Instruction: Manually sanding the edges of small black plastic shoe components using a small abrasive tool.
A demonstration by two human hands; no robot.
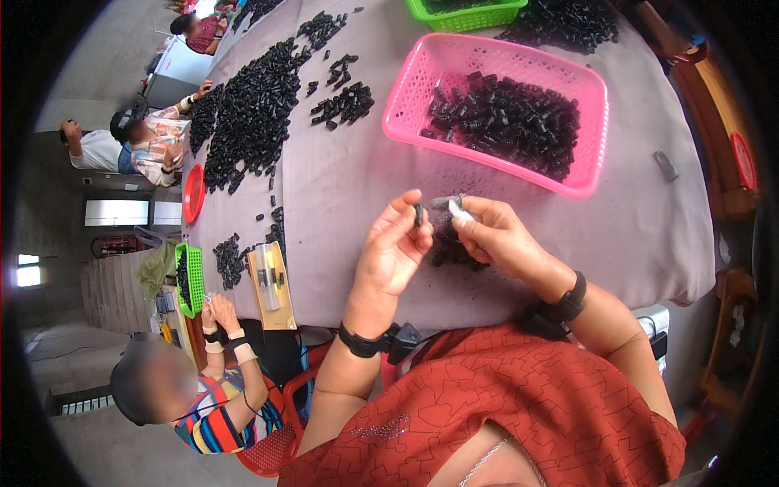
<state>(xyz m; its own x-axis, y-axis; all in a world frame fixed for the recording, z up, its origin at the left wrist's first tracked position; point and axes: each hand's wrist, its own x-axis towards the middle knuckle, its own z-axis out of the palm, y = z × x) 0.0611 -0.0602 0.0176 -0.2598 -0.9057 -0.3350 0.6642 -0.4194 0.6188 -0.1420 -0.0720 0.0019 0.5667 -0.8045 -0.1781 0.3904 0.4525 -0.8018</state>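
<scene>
Small black part (419, 214) sits pinched in the left hand (392, 253) fingertips above the grey table (341, 203), lifted close for fitting. Right hand (497, 237) grips perhaps a pale-tipped piece (456, 208); pink basket (590, 162) at one o'clock keeps stock near

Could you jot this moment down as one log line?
left hand: pinches black part | right hand: holds small pale piece | pink basket: black parts, beyond hands | table: grey cloth

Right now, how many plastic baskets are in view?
3: pink basket beyond the hands, green basket at the table's far end, small green basket at the left edge by a co-worker. Others may sit out of frame.
</scene>
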